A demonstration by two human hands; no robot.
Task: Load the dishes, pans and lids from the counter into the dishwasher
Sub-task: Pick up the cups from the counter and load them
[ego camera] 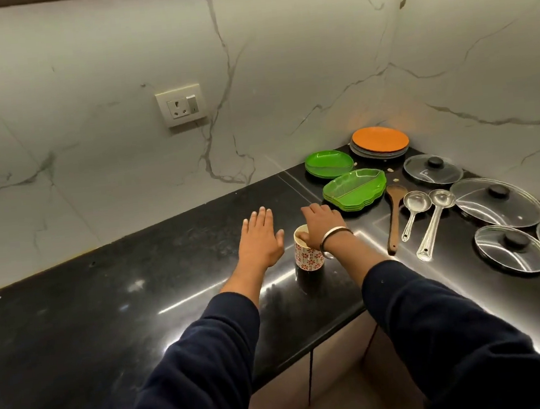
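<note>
Head view: your right hand point(321, 224) grips the patterned mug point(306, 249) by its rim, just beside your left hand point(260, 238), spread flat and empty. Lift it straight, keeping it upright; support underneath.

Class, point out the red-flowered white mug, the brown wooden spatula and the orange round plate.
Red-flowered white mug point(307, 256), head view, patterned side.
Brown wooden spatula point(394, 215), head view, handle.
Orange round plate point(380, 139), head view, centre.

Marble wall point(280, 55) (1 socket point(181, 105))
</note>
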